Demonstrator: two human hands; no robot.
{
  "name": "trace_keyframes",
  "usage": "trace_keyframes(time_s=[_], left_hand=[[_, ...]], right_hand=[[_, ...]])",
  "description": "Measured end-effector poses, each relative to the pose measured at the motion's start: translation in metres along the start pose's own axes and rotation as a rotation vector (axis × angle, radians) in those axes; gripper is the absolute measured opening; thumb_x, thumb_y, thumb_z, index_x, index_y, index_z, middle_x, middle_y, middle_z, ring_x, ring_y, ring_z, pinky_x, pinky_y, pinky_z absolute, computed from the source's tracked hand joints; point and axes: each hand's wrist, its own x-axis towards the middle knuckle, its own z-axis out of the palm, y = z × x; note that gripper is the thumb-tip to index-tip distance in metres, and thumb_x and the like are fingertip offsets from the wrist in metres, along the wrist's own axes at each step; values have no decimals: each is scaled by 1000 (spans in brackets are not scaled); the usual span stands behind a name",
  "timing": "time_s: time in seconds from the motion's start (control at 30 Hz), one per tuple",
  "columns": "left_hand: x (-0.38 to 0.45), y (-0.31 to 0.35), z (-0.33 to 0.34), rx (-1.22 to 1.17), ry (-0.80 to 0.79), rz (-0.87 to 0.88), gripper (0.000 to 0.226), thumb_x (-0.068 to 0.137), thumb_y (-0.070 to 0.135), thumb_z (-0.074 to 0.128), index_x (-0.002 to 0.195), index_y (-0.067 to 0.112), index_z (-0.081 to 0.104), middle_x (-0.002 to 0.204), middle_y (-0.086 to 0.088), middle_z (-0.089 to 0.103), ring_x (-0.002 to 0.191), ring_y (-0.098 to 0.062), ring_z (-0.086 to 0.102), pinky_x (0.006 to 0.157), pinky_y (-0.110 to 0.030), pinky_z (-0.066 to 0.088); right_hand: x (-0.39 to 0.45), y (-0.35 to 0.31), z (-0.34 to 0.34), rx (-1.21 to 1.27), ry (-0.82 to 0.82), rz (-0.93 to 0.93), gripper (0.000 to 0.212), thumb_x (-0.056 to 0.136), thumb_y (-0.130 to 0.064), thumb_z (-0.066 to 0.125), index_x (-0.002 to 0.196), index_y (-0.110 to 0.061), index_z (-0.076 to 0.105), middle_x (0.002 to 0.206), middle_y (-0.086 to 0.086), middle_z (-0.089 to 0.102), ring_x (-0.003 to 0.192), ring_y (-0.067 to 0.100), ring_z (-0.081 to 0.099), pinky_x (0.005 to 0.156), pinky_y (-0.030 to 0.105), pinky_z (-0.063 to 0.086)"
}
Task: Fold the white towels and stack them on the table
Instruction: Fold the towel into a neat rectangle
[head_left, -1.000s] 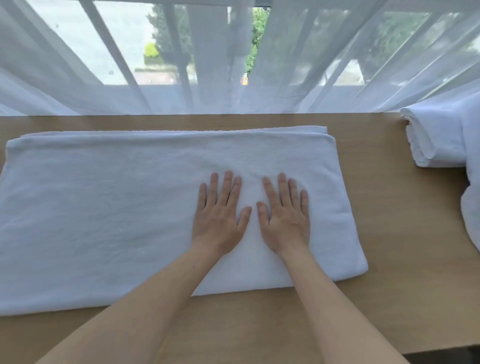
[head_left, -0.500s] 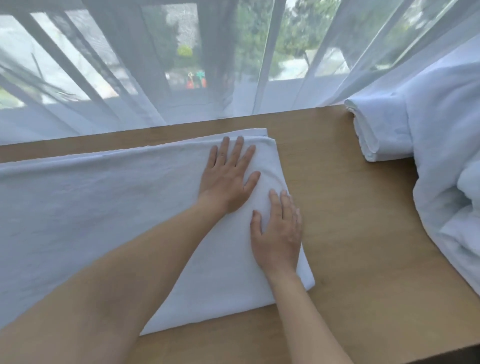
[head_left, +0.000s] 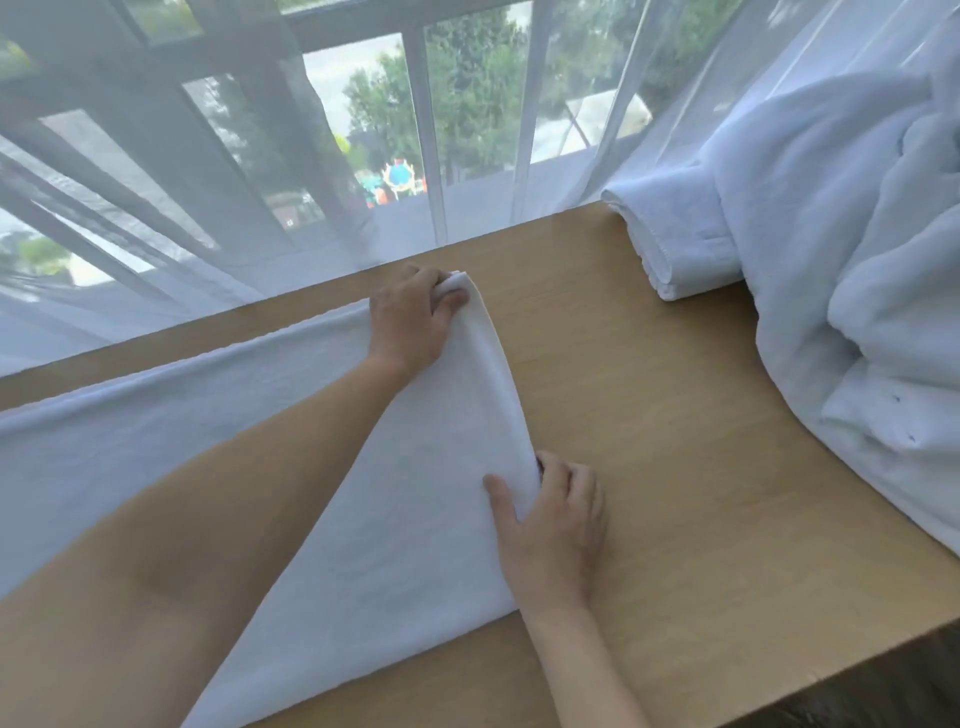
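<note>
A long white towel (head_left: 218, 431), folded lengthwise, lies across the wooden table (head_left: 649, 441) and runs off the left edge of view. My left hand (head_left: 413, 319) grips its far right corner, thumb on top and fingers curled under the cloth. My right hand (head_left: 553, 525) grips the near right corner the same way, thumb on the towel and fingers tucked beneath its edge. The right edge of the towel is lifted slightly off the table between both hands. A folded white towel (head_left: 670, 234) sits at the back right of the table.
A heap of unfolded white towels (head_left: 857, 291) covers the table's right side, partly over the folded one. Sheer curtains (head_left: 208, 182) hang along the far edge before a window. The table's near right corner (head_left: 935, 631) shows at lower right.
Both hands slid right from pressing flat on the towel's middle to its right end, then curled round its two right corners and raised that edge. The view turned right.
</note>
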Motion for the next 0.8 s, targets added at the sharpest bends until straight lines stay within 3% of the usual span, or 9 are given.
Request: trace_keyframes(time_s=[0.1,0.27,0.4,0.53,0.63,0.73,0.8], left_hand=[[14,-8,-5,-78,56,17,17,98,26,62,104,12,68,102,-4,53,97,-28,57,92,-38,44],[21,-15,16,39,23,6,25,100,30,58,116,14,70,105,-7,54,110,-34,49,93,-27,30],[24,-19,16,146,18,-71,41,99,47,52,130,21,59,132,-7,51,127,-31,40,109,-36,26],[29,-17,13,227,-45,-68,56,93,64,49,130,22,59,129,-8,56,127,-31,41,109,-41,27],[31,-5,13,238,-84,-91,59,85,74,53,108,20,60,118,-7,64,120,-33,50,100,-44,33],[33,2,9,170,-81,-117,49,87,65,60,74,21,44,93,-8,63,103,-33,58,89,-41,37],[32,-1,4,21,-96,-110,49,92,56,62,67,19,40,83,-3,52,90,-29,56,77,-35,35]], right_hand=[[2,2,-1,-22,21,3,52,84,-59,68,107,-13,63,99,1,55,87,25,53,78,41,44],[6,5,-3,-96,-16,3,56,84,-68,61,105,-16,60,94,-1,61,86,24,56,79,40,43],[9,8,-8,-156,-82,28,57,83,-76,52,99,-22,52,88,-5,62,86,22,55,80,38,41],[10,4,-10,-160,-56,12,54,88,-73,49,80,-20,53,76,-2,60,76,23,54,73,39,42],[13,2,-10,-88,-89,33,52,92,-69,40,71,-22,45,75,-5,51,69,21,51,62,35,37],[17,-2,-11,-29,-221,88,49,91,-73,32,78,-27,41,73,-9,53,67,20,51,60,35,36],[20,-3,-13,108,-301,135,50,90,-75,37,78,-28,44,68,-10,56,64,14,54,58,33,37]])
